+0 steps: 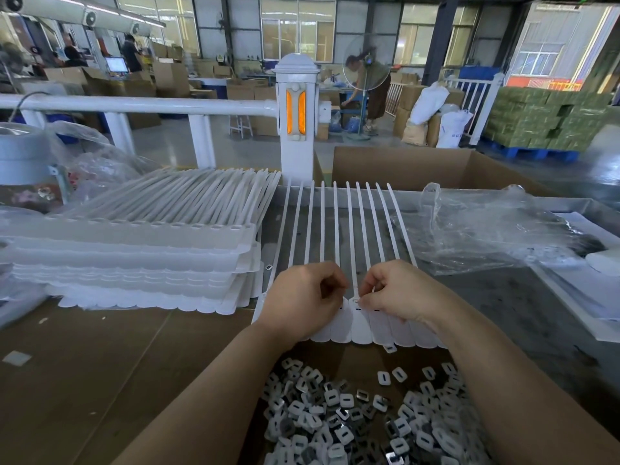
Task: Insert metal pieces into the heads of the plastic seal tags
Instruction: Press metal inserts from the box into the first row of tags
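Occupying the 12 to 1 o'clock region, an open cardboard box point(432, 166) shows only its bare inner walls; its contents cannot be seen. At 9 o'clock a stack of white seal tag sheets point(134, 260) rests on the cardboard-covered bench point(84, 370). At 3 o'clock lies a crumpled clear plastic bag point(486, 229). At 6 o'clock a cardboard tray point(349, 359) holds a loose heap of small inserts point(352, 417), white plastic frames with slots, some showing bright metal. At centre, one sheet of joined seal tags point(355, 327) lies flat, its thin tails fanning toward 12 o'clock and rounded flag ends toward 6 o'clock. The left hand point(302, 297) and right hand point(399, 290) rest on the tag heads, fingers curled and pinching there; whether either holds an insert cannot be told.
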